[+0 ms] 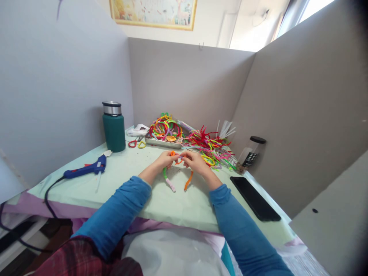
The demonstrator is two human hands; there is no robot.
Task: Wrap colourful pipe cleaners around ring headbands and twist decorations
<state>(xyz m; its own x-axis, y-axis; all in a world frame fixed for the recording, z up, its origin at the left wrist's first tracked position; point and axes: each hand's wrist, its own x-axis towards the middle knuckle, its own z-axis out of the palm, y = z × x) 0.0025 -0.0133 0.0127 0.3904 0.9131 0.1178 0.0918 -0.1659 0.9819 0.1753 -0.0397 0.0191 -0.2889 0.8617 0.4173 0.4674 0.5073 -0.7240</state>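
Observation:
Both of my hands meet over the middle of the table. They pinch the top of a headband (170, 184) wrapped in fuzzy pipe cleaner. Its left end shows green and pale pink, and its right end is orange. My left hand (166, 159) has its fingers closed near a small orange loop (173, 153) on the band. Close against it, my right hand (195, 161) pinches a bit of purple and orange pipe cleaner at the top. The fingers hide most of the band's upper curve. Both ends point towards me.
Behind the hands are a metal tray (163, 144) of colourful hoops and a heap of pipe cleaners (205, 138). Scissors (132, 144), a green bottle (114, 128) and a blue glue gun (86, 170) lie left. A phone (254, 198) and clear bottle (250, 154) are right. Grey partitions (186, 76) enclose the table.

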